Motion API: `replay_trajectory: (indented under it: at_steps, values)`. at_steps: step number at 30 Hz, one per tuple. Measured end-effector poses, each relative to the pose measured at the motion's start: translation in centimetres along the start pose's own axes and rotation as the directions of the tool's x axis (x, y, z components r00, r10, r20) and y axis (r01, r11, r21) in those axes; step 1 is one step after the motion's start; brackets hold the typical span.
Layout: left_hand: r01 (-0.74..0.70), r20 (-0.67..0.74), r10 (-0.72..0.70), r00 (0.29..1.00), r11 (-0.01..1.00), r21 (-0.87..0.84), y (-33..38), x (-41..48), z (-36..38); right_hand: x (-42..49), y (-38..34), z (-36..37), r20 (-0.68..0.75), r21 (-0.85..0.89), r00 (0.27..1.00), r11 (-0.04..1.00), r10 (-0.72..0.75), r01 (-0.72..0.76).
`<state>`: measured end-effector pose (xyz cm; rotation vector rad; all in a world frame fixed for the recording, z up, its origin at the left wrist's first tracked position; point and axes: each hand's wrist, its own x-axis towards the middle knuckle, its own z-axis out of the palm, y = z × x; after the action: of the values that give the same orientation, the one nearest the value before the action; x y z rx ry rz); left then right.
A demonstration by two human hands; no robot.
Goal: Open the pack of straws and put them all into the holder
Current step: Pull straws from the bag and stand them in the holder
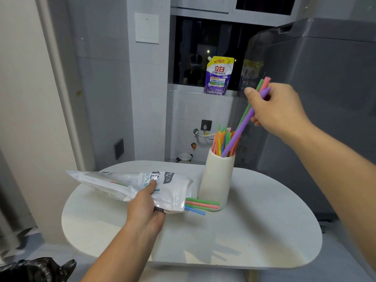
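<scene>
Head view: one camera, looking down on the tabletop (264, 224).
Right hand (280, 110): fingers pinch the held straws (240, 131) near their tops; the long axis slants down-left and the lower ends are already inside the holder (217, 180).
Left hand (146, 208): grips the pack (126, 184), which lies flat with its mouth facing the holder.
Remaining straws (201, 204): jut from the mouth, lying level, nearer the left hand.

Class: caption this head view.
Right hand holds coloured plastic straws at ribbed white holder; left hand grips white pack.
</scene>
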<state>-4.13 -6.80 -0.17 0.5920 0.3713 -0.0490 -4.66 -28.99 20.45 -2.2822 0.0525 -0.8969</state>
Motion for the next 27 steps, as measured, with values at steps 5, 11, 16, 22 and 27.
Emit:
replay_trajectory:
  at_steps: [5,11,16,22,27]
  values:
    - [0.021,-0.033,-0.021,0.999,1.0,0.002,0.2,-0.7,0.5,0.5,0.4,0.2,-0.037,-0.004,0.999,1.0,0.024,-0.025]
    - [0.023,-0.044,-0.024,0.999,1.0,-0.017,0.1,-0.8,0.6,0.9,0.8,0.8,-0.058,0.011,0.998,1.0,0.025,-0.025]
    - [0.026,-0.034,-0.027,0.999,1.0,-0.015,0.1,-1.0,0.6,1.1,1.5,1.9,-0.031,0.001,0.998,0.998,0.062,-0.062]
    - [0.031,-0.031,-0.032,0.999,0.999,-0.025,0.1,-0.8,0.5,1.0,3.0,3.9,0.017,-0.044,0.991,0.99,0.136,-0.135]
    - [0.034,-0.029,-0.035,0.999,0.999,-0.024,0.1,-1.0,0.6,0.7,4.6,6.1,0.13,-0.145,0.974,0.976,0.183,-0.164]
